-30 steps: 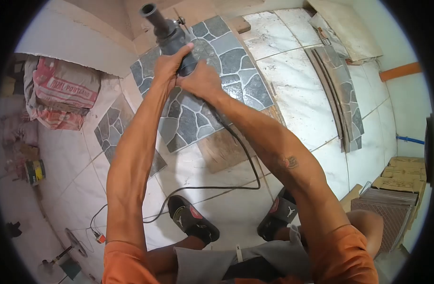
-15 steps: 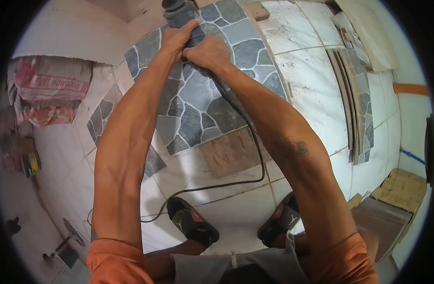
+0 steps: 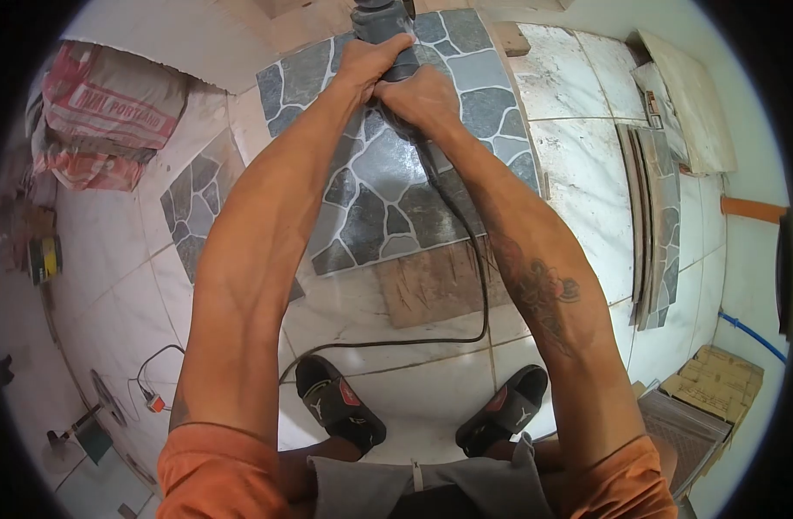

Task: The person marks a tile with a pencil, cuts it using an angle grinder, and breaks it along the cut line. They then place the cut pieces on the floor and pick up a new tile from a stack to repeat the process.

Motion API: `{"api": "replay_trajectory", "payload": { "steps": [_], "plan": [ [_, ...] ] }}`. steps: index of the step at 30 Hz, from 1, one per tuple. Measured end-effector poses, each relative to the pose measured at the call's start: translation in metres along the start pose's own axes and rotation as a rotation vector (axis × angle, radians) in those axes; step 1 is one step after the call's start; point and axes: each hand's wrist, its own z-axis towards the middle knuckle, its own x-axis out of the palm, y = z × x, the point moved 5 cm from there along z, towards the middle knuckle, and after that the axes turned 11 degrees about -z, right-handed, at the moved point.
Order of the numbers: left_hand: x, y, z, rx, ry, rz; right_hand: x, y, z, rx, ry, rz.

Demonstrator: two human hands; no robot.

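Both hands hold a dark grey angle grinder (image 3: 382,26) at the top of the view, over the far part of a large stone-patterned tile (image 3: 375,182). My left hand (image 3: 368,65) is closed around the grinder's body, its thumb along the top. Just behind it, my right hand (image 3: 422,95) wraps the rear of the tool. The working end is partly cut off by the frame edge, so its contact with the tile cannot be made out. From the rear, a black power cord (image 3: 481,277) runs down past my right forearm, then left across the floor.
Under the tile's near edge lies a brown board (image 3: 431,285). A cut tile piece (image 3: 193,195) is at left, near cement bags (image 3: 120,104). Tile strips (image 3: 652,216) lie at right, with cardboard boxes (image 3: 712,381) below. A plug (image 3: 156,403) sits on the floor at lower left.
The view has shifted, so the tile, grinder and hands appear farther right. Both hands keep their hold on the grinder. A plug has come into sight at lower left.
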Motion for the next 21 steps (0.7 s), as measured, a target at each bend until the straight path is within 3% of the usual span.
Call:
{"api": "replay_trajectory", "payload": {
  "steps": [21],
  "plan": [
    [0.0009, -0.0005, 0.0005, 0.001, 0.013, -0.017, 0.0069, -0.0036, 0.0064, -0.022, -0.054, -0.003]
  ]
}}
